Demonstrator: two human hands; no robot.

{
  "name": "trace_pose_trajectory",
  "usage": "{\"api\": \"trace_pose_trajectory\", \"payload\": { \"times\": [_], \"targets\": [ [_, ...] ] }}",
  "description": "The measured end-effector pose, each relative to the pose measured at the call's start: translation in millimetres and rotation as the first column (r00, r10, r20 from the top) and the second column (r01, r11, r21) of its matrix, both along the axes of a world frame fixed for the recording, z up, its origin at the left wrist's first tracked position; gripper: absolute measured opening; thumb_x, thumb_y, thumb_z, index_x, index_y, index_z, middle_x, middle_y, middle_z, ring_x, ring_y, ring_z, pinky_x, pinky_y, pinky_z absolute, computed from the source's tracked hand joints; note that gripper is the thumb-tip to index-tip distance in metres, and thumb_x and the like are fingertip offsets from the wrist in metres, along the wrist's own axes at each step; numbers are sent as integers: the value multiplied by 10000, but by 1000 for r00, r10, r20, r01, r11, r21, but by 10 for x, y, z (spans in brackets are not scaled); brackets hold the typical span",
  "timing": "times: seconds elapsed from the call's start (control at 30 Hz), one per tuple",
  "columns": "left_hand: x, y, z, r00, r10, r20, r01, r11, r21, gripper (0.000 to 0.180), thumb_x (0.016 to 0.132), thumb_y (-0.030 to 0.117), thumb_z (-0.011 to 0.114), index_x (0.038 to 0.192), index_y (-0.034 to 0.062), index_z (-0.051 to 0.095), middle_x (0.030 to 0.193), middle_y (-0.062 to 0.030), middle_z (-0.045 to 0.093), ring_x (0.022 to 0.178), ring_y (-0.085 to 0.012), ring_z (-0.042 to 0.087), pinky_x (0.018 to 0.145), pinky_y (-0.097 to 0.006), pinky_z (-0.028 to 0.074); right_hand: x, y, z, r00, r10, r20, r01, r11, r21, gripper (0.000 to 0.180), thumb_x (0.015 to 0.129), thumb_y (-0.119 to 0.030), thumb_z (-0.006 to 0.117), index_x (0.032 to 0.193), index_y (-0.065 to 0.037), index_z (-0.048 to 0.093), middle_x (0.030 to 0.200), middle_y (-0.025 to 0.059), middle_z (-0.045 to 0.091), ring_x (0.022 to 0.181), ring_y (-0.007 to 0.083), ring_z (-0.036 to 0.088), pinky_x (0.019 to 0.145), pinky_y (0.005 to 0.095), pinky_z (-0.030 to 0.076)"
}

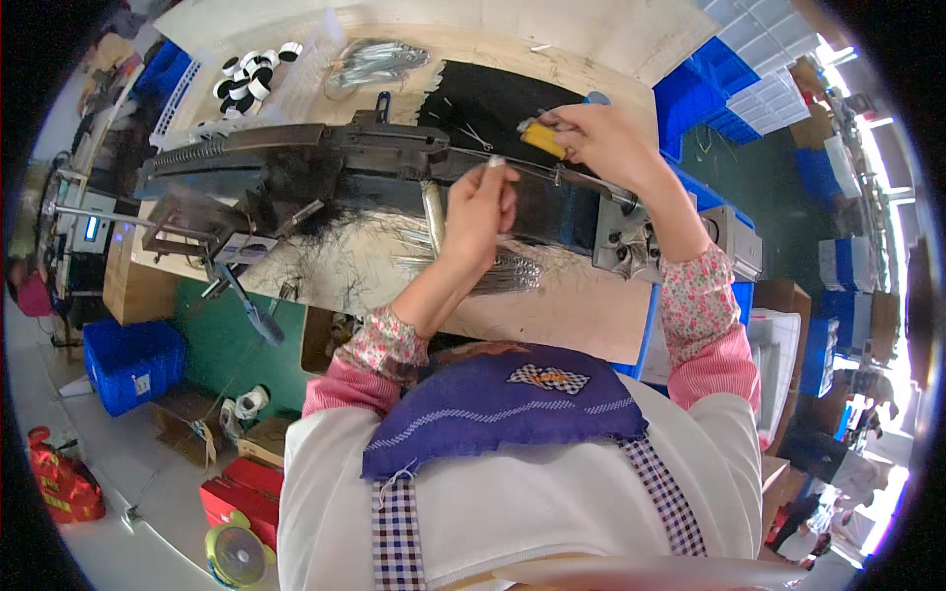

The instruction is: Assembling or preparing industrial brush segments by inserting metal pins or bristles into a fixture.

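My left hand is closed around a thin metal rod whose pale tip shows above my fingers, held over the long dark machine on the wooden bench. A little further back and to the right, my right hand grips a small yellow-handled tool at the machine's rail. A bundle of thin metal wires lies on the bench just below my left hand. A black mat lies behind the machine.
Black and white rings sit in a tray at the back left, next to a coil of wire. A grey metal block stands at the machine's right end. Blue crates and cardboard boxes stand on the floor around the bench.
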State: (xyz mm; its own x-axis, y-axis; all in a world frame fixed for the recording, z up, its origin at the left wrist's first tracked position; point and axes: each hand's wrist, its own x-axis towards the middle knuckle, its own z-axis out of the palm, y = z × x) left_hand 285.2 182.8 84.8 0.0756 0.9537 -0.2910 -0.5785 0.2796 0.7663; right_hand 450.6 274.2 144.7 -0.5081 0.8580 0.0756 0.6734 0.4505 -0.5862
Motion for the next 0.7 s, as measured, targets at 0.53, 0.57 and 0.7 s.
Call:
{"api": "trace_pose_trajectory", "payload": {
  "times": [0.53, 0.57, 0.7],
  "targets": [
    [-127, 2, -22, 999, -32, -40, 36, 995, 91, 545, 974, 545, 349, 1021, 43, 556, 867, -71, 602, 784, -160, 605, 727, -293, 491, -388, 100, 76, 961, 17, -277, -188, 775, -604, 292, 913, -114, 569, 1160, 42, 582, 885, 115, 655, 653, 150, 635, 592, 267, 530],
    [-80, -10, -45, 995, -54, 90, 42, 992, 121, 608, 957, 588, 326, 1105, 33, 521, 1000, -90, 579, 942, -170, 567, 835, -317, 454, -397, 98, 82, 957, 6, -290, -186, 779, -599, 292, 913, -114, 569, 1160, 42, 582, 885, 115, 655, 653, 150, 635, 592, 267, 530],
    [-106, 5, 114, 847, -95, 523, 62, 995, 79, 801, 909, 651, 358, 1273, -62, 344, 1283, -179, 437, 1269, -257, 385, 1072, -404, 323, -383, 110, 83, 960, 277, -32, -279, 958, -65, 335, 902, -200, 583, 1195, -37, 583, 850, 169, 630, 761, 253, 644, 689, 350, 514]
  ]
}}
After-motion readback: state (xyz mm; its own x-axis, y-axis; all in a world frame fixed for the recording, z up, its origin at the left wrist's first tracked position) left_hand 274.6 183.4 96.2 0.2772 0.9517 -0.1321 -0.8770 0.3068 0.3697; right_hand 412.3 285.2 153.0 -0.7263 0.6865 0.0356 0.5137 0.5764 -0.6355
